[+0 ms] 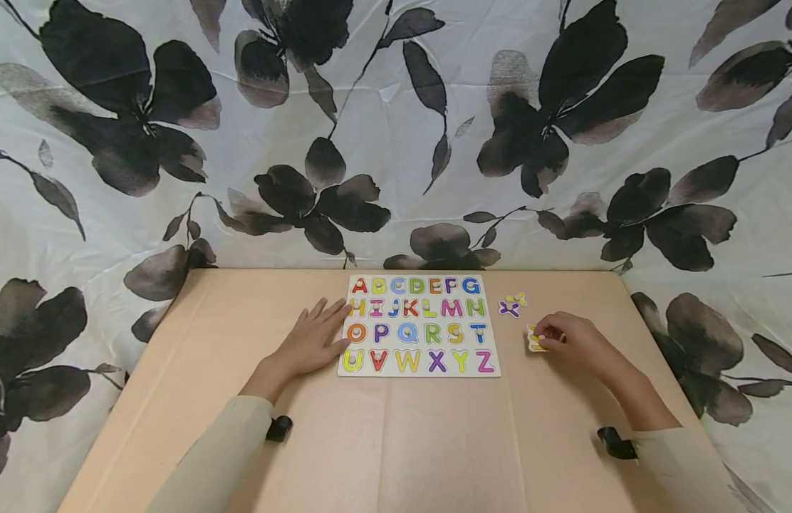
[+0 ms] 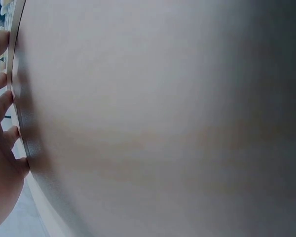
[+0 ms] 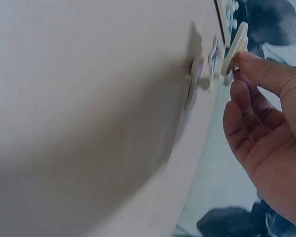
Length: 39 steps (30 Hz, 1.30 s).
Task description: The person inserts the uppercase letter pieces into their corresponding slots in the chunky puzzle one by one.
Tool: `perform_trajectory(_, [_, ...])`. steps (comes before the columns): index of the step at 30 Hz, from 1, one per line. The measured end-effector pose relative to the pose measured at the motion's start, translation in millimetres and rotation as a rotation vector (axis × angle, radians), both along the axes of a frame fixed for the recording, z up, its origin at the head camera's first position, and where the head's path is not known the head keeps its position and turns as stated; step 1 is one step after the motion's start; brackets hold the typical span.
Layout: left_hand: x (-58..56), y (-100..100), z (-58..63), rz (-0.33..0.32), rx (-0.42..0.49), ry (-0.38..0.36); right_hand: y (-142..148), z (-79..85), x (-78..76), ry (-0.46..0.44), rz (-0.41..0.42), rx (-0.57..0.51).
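Observation:
A white alphabet puzzle board (image 1: 396, 367) with colourful letters lies at the back middle of the table. My left hand (image 1: 311, 338) rests flat at its left edge, fingers spread, with fingertips touching the board's side in the left wrist view. To the right of the board, my right hand (image 1: 578, 343) pinches a small flat puzzle piece (image 3: 235, 49) between thumb and fingers, held just above the tabletop. Below the fingers a yellow-and-white piece (image 1: 535, 343) shows; which letter it is I cannot tell. A purple X piece (image 1: 508, 309) and a yellow piece (image 1: 516, 299) lie nearby.
The light wooden-coloured table (image 1: 447, 442) has its back edge against a white cloth (image 1: 434, 214) with dark flowers. Dark wrist straps (image 1: 617, 443) show at both sleeves.

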State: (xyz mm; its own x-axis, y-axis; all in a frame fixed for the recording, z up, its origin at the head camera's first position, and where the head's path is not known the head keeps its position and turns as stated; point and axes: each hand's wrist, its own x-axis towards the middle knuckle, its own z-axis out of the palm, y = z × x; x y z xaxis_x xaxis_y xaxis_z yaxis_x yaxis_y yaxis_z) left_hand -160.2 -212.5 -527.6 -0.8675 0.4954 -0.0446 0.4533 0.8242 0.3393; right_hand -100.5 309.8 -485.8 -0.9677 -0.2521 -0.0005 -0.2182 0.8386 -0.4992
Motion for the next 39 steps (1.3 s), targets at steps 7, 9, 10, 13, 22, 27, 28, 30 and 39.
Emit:
perform_trajectory(7, [0.2,-1,-2.2,-0.002,-0.003,0.003,-35,-1.2,-5.3,-0.049,0.018,-0.053])
perform_trajectory(9, [0.6,-1,-3.2,-0.002,-0.003,0.003,-44,-3.3,-6.1,-0.044,0.028,-0.071])
perform_trajectory(10, [0.8,-1,-3.7,-0.002,-0.002,0.001,-49,-4.6,-6.5,-0.043,0.033,-0.083])
perform_trajectory(13, [1.8,-1,-4.3,-0.002,0.002,-0.003,-63,-8.7,-7.7,-0.042,0.040,-0.105])
perform_trajectory(22, [2.8,-2,-5.3,-0.004,0.012,0.009,-109,-17.8,-10.0,-0.090,0.053,-0.111])
perform_trajectory(27, [1.6,-2,-6.4,-0.004,0.007,0.012,-132,-21.0,-11.7,-0.048,0.085,-0.112])
perform_trajectory(28, [1.2,-2,-6.4,-0.004,0.007,0.012,-136,-21.1,-11.9,-0.037,0.089,-0.111])
perform_trajectory(30, [0.3,-2,-6.2,-0.004,0.005,0.012,-145,-21.6,-12.4,-0.015,0.097,-0.107])
perform_trajectory(39, [-1.7,-1,-4.0,0.000,0.000,0.012,-190,-21.0,-14.2,0.016,0.135,-0.032])
